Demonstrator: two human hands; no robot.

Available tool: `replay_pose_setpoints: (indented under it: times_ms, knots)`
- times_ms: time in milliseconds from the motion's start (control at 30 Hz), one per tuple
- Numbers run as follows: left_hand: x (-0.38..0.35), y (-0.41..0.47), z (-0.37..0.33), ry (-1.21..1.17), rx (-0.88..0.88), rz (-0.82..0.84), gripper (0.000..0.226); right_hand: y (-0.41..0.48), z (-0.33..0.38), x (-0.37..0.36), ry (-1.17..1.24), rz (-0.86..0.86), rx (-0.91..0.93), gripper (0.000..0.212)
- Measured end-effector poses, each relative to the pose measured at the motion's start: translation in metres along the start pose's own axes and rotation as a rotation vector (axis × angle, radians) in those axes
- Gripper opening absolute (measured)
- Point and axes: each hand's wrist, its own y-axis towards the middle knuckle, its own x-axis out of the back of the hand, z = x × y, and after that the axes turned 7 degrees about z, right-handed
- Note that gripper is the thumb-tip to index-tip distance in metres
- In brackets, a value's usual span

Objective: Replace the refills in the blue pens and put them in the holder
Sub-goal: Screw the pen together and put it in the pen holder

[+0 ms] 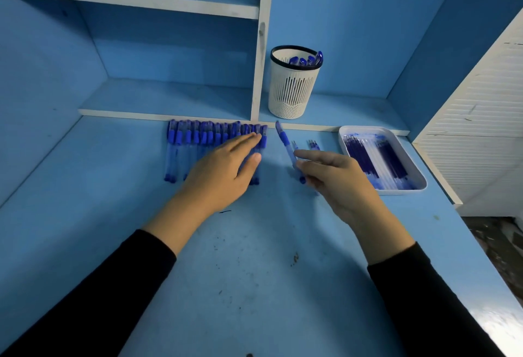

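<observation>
Desk (254, 271), 1 holder (293, 93), 1 pen (284, 140) in hand (336, 178)

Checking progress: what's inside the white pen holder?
A few blue pens stand in the holder, caps showing at its right rim. Its wall hides their lower parts; the count is unclear.

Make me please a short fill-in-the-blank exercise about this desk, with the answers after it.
1. The right hand holds one blue ___.
2. The left hand rests flat on a ___ of pens.
3. The refills lie in a white ___.
4. The holder stands on a low ___.
Answers: pen; row; tray; shelf.
</observation>
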Motion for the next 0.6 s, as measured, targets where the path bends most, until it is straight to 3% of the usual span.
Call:
replay_pose_setpoints:
  times_ms: [167,367,467,600]
  knots:
    - [-0.003,-0.006,-0.026,-0.666,0.054,-0.137,0.042,-0.023,-0.013,-0.012,0.121,0.095,0.05,0.021]
    - [-0.004,-0.008,-0.044,-1.063,0.075,-0.287,0.037,-0.037,-0.02,-0.029,0.101,0.108,0.168,0.023]
    - [-0.003,-0.011,-0.047,-1.155,0.081,-0.358,0.036,-0.04,-0.02,-0.032,0.063,0.124,0.203,0.021]
    - [0.006,-0.018,-0.039,-1.07,0.005,-0.386,0.036,-0.04,-0.017,-0.026,0.031,0.082,0.254,0.015]
